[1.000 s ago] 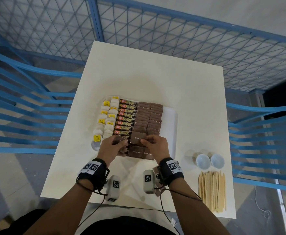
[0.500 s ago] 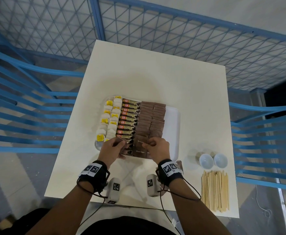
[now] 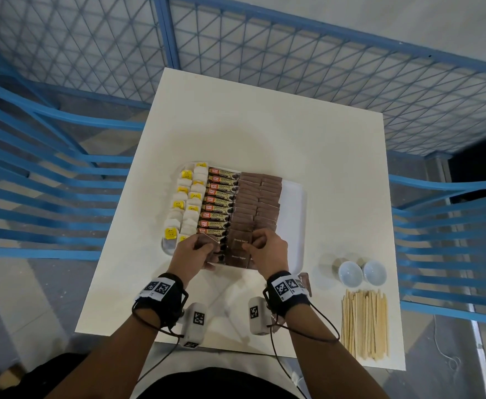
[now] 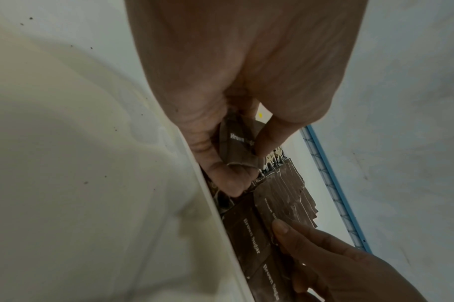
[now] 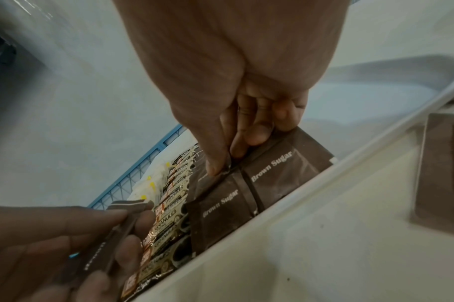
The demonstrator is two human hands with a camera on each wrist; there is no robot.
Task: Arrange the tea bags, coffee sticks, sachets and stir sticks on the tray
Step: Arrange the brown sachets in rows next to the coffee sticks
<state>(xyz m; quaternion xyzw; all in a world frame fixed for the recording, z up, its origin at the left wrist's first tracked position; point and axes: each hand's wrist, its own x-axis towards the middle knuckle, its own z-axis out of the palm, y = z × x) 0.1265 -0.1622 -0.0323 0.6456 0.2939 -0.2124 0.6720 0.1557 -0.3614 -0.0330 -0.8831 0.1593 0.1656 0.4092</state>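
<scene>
— Where do the brown sugar sachets (image 3: 257, 208) lie?
— In rows on the tray (image 3: 293, 214), right of the coffee sticks (image 3: 220, 203).
— The hands?
— The left hand (image 3: 194, 253) pinches a spare sachet (image 4: 240, 141); the right hand (image 3: 267, 250), at the tray's six o'clock, seems to nip a lying sachet's edge (image 5: 285, 167).

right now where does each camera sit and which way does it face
Head: worn on the head, looking down at the table and tray; both forearms and hands show.
Left wrist: on the left wrist, looking along the left hand, which pinches a sachet; right fingertips show.
Right wrist: on the right wrist, looking along the right hand at the sachets in the tray; left fingers show.
Shared: all show the brown sugar sachets.
</scene>
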